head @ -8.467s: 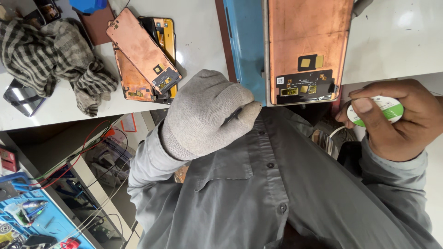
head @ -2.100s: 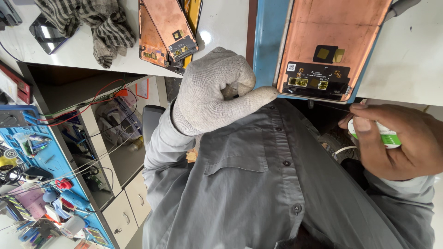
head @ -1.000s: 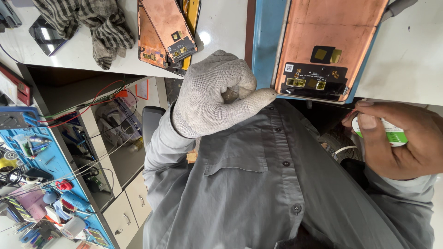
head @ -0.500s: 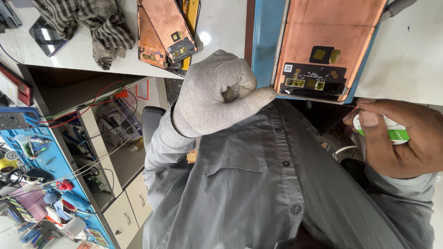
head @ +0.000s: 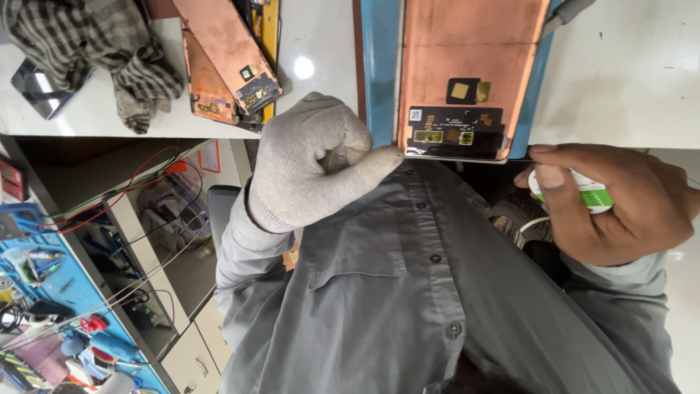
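Note:
My left hand (head: pixel 310 171), in a grey knit glove, is curled into a fist at the table's near edge. Its thumb tip touches the near left corner of a copper-backed display panel (head: pixel 470 66). The panel lies flat on a blue mat (head: pixel 380 66), its dark circuit strip toward me. Whether the fist holds something small I cannot tell. My bare right hand (head: pixel 620 208) is to the right, below the table edge, gripping a small white bottle with a green band (head: pixel 590 195), thumb on its tip. My grey shirt fills the lower view.
Two more copper-backed panels (head: pixel 226 58) lie stacked at the left on the white table (head: pixel 620 73), beside a striped cloth (head: pixel 95 51) and a dark phone (head: pixel 40 87). Below left are wires, drawers and a blue tray of tools (head: pixel 44 292).
Over the last second my right hand with the bottle has drifted slightly right and down. My left hand stays at the panel's corner.

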`<action>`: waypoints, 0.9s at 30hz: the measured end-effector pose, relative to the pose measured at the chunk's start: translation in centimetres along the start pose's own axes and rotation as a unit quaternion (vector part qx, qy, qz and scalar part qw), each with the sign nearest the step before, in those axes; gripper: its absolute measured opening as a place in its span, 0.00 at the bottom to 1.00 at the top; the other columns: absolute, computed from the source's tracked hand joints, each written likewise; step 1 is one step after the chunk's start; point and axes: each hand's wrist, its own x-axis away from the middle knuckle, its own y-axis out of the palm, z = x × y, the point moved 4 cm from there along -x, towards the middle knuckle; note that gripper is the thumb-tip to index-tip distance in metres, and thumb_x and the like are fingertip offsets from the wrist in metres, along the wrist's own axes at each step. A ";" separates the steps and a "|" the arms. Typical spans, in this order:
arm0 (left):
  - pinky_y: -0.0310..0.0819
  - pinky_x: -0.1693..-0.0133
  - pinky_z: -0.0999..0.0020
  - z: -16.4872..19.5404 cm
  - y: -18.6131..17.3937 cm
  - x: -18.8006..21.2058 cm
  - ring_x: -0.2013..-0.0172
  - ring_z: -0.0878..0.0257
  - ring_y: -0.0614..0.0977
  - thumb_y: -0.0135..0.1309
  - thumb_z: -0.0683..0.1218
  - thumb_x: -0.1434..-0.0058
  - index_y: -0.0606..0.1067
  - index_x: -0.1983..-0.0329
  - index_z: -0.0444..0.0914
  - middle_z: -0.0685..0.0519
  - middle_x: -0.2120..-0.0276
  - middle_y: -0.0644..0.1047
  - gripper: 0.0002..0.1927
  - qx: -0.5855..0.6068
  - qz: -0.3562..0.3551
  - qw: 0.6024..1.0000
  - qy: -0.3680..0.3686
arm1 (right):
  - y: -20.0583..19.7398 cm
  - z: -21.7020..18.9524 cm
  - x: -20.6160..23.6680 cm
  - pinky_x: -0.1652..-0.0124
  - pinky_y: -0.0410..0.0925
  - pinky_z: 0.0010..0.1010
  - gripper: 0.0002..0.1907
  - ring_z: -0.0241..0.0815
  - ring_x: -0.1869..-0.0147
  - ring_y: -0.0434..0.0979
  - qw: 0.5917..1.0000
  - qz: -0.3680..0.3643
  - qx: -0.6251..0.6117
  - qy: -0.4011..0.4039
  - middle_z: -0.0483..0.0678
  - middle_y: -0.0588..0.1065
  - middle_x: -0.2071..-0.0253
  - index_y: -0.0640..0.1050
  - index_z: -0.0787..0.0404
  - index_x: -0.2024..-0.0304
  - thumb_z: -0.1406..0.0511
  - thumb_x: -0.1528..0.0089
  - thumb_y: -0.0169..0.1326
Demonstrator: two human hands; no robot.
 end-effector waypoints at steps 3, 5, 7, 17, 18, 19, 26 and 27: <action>0.64 0.70 0.73 0.2 0.0 -0.1 0.81 0.71 0.71 0.70 0.43 0.36 0.70 0.73 0.42 0.60 0.81 0.70 0.18 -0.001 -0.003 1.000 0.004 | -0.1 -1.0 -0.1 0.65 0.77 0.28 0.05 0.47 0.61 0.85 1.000 0.012 0.022 0.012 0.60 0.79 0.63 0.78 0.75 0.56 0.73 0.29 0.58; 0.64 0.69 0.72 0.4 -0.1 0.0 0.80 0.70 0.71 0.70 0.43 0.36 0.71 0.72 0.41 0.59 0.80 0.70 0.17 -0.009 -0.004 1.000 0.007 | -0.2 -1.3 -0.3 0.66 0.77 0.28 0.05 0.48 0.60 0.85 0.999 0.014 0.036 0.012 0.60 0.79 0.63 0.78 0.75 0.57 0.73 0.29 0.58; 0.64 0.68 0.72 0.5 -0.1 0.0 0.80 0.69 0.71 0.70 0.44 0.35 0.71 0.71 0.41 0.58 0.80 0.70 0.17 -0.012 -0.004 1.000 0.008 | -0.2 -1.5 -0.5 0.66 0.76 0.28 0.06 0.48 0.61 0.85 0.999 0.019 0.043 0.018 0.60 0.80 0.64 0.78 0.75 0.58 0.74 0.29 0.58; 0.61 0.74 0.72 -0.1 0.0 -0.1 0.80 0.67 0.69 0.68 0.44 0.34 0.70 0.74 0.40 0.58 0.82 0.69 0.19 0.011 -0.012 1.000 -0.008 | 0.2 0.3 0.6 0.65 0.77 0.27 0.03 0.42 0.63 0.84 0.998 0.034 -0.045 0.041 0.59 0.78 0.68 0.76 0.75 0.52 0.77 0.27 0.55; 0.61 0.75 0.72 -0.1 0.0 -0.1 0.80 0.67 0.69 0.68 0.44 0.34 0.70 0.74 0.40 0.58 0.82 0.69 0.18 0.012 -0.015 1.000 -0.014 | 0.3 0.6 0.7 0.65 0.77 0.26 0.03 0.41 0.64 0.84 0.997 0.033 -0.058 0.042 0.58 0.78 0.68 0.76 0.75 0.51 0.77 0.26 0.54; 0.61 0.74 0.71 -0.1 0.0 -0.2 0.80 0.67 0.69 0.68 0.44 0.34 0.70 0.74 0.40 0.58 0.82 0.69 0.18 0.011 -0.014 1.000 -0.011 | 0.3 0.8 0.9 0.65 0.77 0.26 0.03 0.40 0.64 0.83 0.996 0.032 -0.071 0.042 0.58 0.78 0.67 0.75 0.75 0.50 0.77 0.26 0.53; 0.66 0.69 0.71 0.3 -0.2 -0.1 0.80 0.67 0.72 0.67 0.45 0.31 0.72 0.70 0.39 0.56 0.79 0.71 0.16 0.006 -0.005 1.000 0.026 | 0.0 1.1 1.3 0.68 0.73 0.23 0.02 0.40 0.66 0.82 0.999 0.033 -0.040 0.012 0.60 0.79 0.67 0.75 0.75 0.51 0.78 0.26 0.54; 0.67 0.69 0.71 0.3 -0.2 -0.1 0.80 0.67 0.72 0.67 0.45 0.31 0.72 0.70 0.39 0.56 0.79 0.71 0.16 0.005 -0.004 1.000 0.029 | -0.1 1.1 1.4 0.68 0.73 0.23 0.02 0.39 0.66 0.82 0.999 0.033 -0.035 0.018 0.60 0.79 0.67 0.76 0.75 0.51 0.78 0.26 0.54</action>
